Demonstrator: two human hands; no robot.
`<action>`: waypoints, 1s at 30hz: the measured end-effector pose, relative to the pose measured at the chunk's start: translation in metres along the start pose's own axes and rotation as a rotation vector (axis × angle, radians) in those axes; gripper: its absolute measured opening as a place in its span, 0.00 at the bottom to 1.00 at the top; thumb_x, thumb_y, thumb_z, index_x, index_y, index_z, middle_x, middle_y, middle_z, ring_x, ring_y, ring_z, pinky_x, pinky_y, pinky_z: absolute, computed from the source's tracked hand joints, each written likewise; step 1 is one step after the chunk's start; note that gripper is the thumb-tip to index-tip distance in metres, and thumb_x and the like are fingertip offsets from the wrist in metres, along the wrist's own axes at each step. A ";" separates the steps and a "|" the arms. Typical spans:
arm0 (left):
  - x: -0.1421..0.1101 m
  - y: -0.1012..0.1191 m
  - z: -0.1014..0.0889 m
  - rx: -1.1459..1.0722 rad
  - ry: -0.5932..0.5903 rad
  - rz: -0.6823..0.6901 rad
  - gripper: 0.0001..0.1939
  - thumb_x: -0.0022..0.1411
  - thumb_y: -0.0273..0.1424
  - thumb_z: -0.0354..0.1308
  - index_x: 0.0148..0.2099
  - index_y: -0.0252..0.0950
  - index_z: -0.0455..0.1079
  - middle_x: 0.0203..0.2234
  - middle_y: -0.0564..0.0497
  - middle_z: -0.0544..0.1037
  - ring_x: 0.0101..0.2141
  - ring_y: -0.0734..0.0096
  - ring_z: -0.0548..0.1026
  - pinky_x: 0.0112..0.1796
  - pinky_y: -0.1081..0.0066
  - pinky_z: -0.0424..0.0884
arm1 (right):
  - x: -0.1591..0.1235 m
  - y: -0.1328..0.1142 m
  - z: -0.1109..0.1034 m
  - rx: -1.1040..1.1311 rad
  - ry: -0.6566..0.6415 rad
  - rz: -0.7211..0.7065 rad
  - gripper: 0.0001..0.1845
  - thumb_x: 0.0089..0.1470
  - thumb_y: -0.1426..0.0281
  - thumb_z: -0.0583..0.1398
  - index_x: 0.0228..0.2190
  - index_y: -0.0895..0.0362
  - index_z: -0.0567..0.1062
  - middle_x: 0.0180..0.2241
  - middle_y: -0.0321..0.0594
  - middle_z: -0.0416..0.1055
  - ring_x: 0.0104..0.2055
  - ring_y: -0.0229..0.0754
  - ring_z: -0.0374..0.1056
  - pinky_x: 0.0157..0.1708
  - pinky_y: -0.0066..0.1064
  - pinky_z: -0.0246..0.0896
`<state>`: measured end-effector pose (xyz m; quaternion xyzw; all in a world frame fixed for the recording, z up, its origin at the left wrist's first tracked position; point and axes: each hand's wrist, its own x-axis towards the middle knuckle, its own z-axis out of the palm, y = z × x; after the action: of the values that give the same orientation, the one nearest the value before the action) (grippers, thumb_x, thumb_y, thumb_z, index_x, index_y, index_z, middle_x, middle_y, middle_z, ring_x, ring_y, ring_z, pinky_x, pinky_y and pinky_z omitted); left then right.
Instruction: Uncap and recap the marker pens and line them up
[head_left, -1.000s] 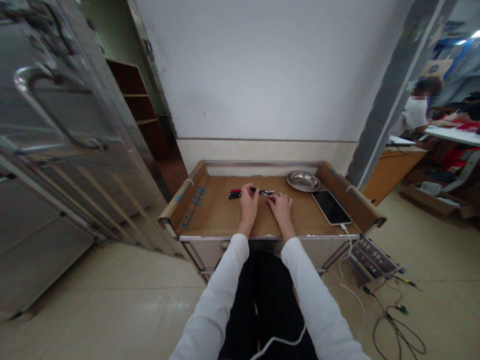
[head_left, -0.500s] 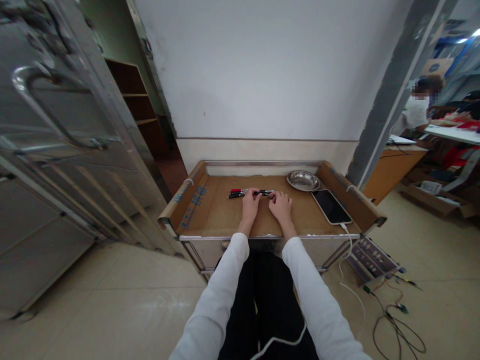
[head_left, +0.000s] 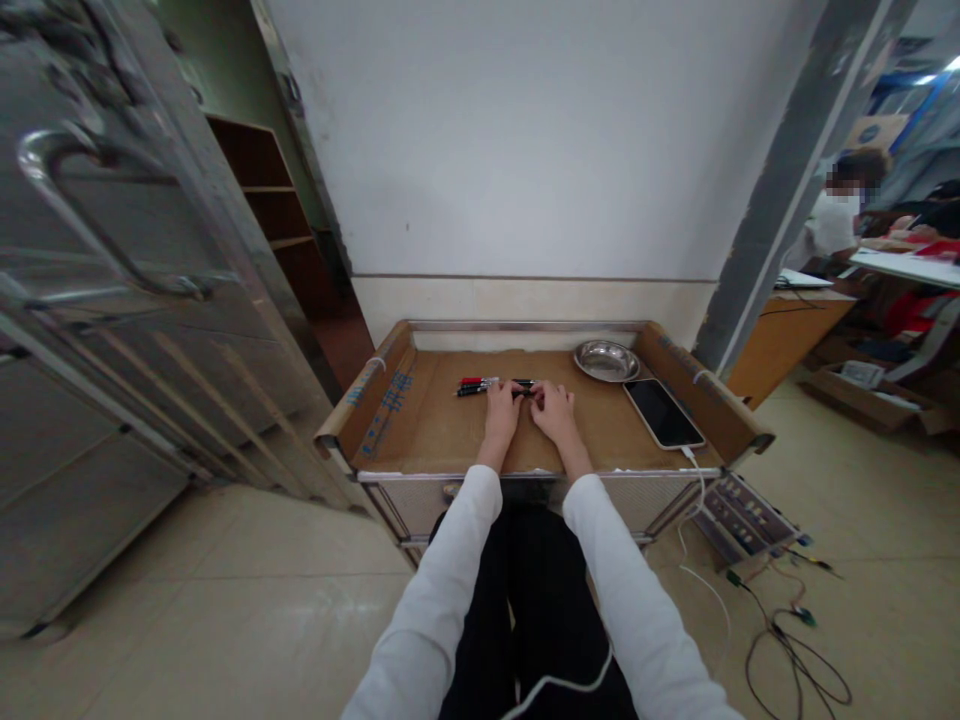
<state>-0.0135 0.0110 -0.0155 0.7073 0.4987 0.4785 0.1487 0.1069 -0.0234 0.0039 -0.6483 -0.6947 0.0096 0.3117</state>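
Several pens lie side by side on the cardboard-lined top of a cart, among them a red pen and a black pen. My left hand covers the middle of the row, its fingers closed at a dark pen. My right hand is close beside it, fingers curled in a pinch at the right end of that pen. Both hands hide most of its length, so I cannot make out its details.
A round metal bowl stands at the back right. In front of it lies a smartphone with a white cable. Raised cardboard sides flank the top. On the floor at right are a device and loose leads. A person sits farther off.
My right hand has shifted a little left, closer to my left hand. My left hand has barely moved. The pens' right ends now show less beyond my fingers.
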 end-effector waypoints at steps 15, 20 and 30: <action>-0.003 0.008 0.005 0.142 -0.127 0.157 0.08 0.55 0.19 0.52 0.33 0.36 0.67 0.33 0.47 0.68 0.42 0.62 0.68 0.51 0.56 0.62 | -0.001 0.003 0.003 -0.155 0.133 0.189 0.14 0.58 0.69 0.50 0.37 0.59 0.73 0.40 0.51 0.69 0.44 0.49 0.60 0.43 0.36 0.51; -0.003 0.008 0.004 0.173 -0.134 0.143 0.05 0.58 0.22 0.53 0.33 0.36 0.67 0.32 0.48 0.68 0.42 0.62 0.68 0.52 0.56 0.61 | -0.002 0.003 0.004 -0.176 0.141 0.214 0.12 0.57 0.68 0.51 0.35 0.59 0.73 0.40 0.51 0.69 0.44 0.50 0.61 0.43 0.38 0.50; -0.003 0.006 0.004 0.208 -0.056 0.081 0.05 0.60 0.21 0.50 0.35 0.36 0.64 0.34 0.47 0.68 0.43 0.62 0.68 0.50 0.56 0.63 | -0.004 0.001 0.002 -0.134 0.167 0.216 0.11 0.50 0.77 0.52 0.36 0.58 0.70 0.39 0.49 0.71 0.43 0.49 0.61 0.43 0.37 0.49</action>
<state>-0.0071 0.0071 -0.0153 0.7516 0.5123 0.4098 0.0687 0.1067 -0.0260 0.0005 -0.7370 -0.5918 -0.0571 0.3215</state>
